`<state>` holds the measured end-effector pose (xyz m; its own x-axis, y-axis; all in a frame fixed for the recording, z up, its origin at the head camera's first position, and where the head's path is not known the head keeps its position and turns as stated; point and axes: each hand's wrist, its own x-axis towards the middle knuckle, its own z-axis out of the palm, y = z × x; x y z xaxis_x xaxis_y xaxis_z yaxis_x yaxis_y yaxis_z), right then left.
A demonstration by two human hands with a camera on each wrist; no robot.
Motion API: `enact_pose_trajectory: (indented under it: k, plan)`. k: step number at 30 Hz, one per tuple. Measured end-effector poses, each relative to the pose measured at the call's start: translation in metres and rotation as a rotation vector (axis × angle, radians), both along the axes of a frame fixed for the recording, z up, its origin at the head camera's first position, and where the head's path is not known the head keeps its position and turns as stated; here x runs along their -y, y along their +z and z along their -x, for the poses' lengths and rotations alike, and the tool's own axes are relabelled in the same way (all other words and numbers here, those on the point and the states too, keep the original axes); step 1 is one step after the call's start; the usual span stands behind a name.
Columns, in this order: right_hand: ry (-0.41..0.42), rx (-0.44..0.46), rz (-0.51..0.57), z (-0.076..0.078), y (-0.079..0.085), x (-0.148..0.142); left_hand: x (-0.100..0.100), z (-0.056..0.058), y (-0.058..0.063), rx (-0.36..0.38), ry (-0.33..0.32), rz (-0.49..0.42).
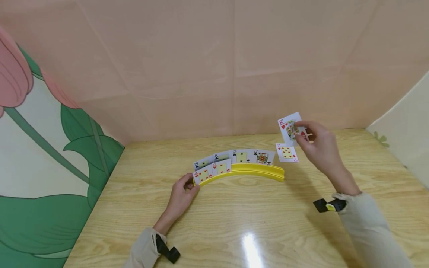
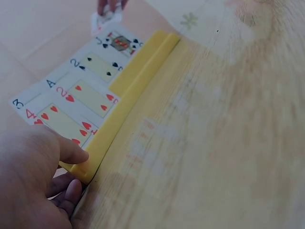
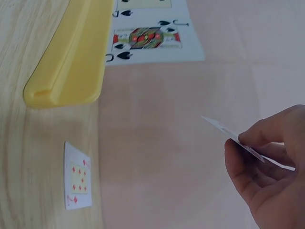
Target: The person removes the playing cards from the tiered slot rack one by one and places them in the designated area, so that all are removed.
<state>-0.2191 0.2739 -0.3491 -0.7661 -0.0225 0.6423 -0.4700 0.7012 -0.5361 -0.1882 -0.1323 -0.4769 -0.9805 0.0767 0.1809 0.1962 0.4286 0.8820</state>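
My left hand [image 1: 181, 195] grips the left end of a curved yellow card holder [image 1: 258, 170], thumb in front and fingers behind. In its back row stand the three, ace, two and jack of spades [image 1: 262, 158]. The four of hearts [image 1: 203, 175] and two of hearts [image 2: 88, 98] stand in the front row, at the left. Raised at the right, my right hand [image 1: 316, 145] pinches the king of hearts [image 1: 289, 126] between thumb and fingers. A white edge shows among those fingers; whether it is a second card, I cannot tell. Below lies the seven of diamonds [image 1: 286, 152], face up.
The wood-grain table [image 1: 228, 219] meets a pink cloth backdrop [image 1: 187, 74] behind the holder. A green and pink flower-print panel [image 1: 40, 156] borders the left side. At the right stands a pale panel [image 1: 409, 137].
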Motion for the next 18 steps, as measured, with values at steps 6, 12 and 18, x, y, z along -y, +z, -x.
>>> enact_pose_trajectory:
  k: [6,12,18]
  plan:
    - [-0.023,0.056,0.023,0.008,-0.009,-0.011,0.000,0.000,0.000,-0.013,-0.010,-0.007]
    - [-0.062,0.128,0.030,0.015,-0.018,-0.025,0.001,0.000,-0.001,-0.002,-0.001,-0.004]
    - [-0.096,0.178,0.000,0.023,-0.032,-0.043,0.001,0.001,-0.002,-0.002,0.000,-0.004]
